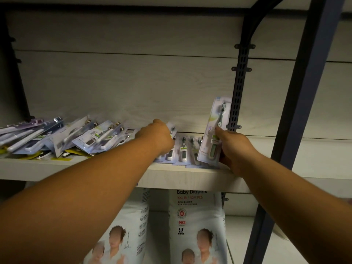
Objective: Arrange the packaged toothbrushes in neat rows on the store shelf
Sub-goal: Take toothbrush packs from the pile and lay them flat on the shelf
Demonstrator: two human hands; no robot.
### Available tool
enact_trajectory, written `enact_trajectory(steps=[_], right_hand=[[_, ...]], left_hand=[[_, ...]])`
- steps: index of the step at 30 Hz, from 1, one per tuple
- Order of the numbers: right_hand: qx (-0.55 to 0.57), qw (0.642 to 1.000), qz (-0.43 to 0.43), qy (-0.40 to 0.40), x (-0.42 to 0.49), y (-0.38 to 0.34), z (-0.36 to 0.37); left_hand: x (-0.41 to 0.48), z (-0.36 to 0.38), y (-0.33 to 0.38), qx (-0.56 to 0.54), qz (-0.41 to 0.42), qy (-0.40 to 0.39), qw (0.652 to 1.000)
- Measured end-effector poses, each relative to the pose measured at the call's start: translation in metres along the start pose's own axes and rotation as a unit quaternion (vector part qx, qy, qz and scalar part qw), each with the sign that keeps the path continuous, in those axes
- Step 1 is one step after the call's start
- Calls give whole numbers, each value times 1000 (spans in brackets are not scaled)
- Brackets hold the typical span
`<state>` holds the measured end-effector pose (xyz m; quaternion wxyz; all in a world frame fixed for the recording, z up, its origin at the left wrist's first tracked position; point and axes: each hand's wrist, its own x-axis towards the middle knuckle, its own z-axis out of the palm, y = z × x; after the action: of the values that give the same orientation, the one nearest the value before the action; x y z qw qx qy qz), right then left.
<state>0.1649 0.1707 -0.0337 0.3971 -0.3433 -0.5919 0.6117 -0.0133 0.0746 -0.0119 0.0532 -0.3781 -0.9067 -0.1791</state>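
Pale lilac blister-packed toothbrush stands upright at the shelf's right end, with the right hand clamped round its lower half, thumb on the front. Just beside it lies a short row of flat packs, and the left hand reaches in there. Its fingers are hidden, so its grip can't be told. The risk is that forearm sweeping the row crooked, or nudging the loose heap of packs off the pale wood-grain shelf board. Dark slotted upright at right, white diaper bags below.
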Motion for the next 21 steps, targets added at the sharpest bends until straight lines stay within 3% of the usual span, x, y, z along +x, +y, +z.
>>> enact_trajectory(steps=[4,7,11,16,21], right_hand=[[-1,1000,-6,-12,-1,1,1],[23,999,-7,-30,-5,-2,9],[22,998,-45,-49,-19,-14,23],[-73,987,-135,-49,-50,-16,28],[-138,975,-165,-53,-89,-4,19]], left_hand=[[-13,-9,-21,-185,48,37,981],[-30,-17,-29,-345,97,61,932],[-43,-24,-33,-494,97,45,863],[-65,-21,-32,-581,127,5,804],[-103,4,-38,-635,162,-22,755]])
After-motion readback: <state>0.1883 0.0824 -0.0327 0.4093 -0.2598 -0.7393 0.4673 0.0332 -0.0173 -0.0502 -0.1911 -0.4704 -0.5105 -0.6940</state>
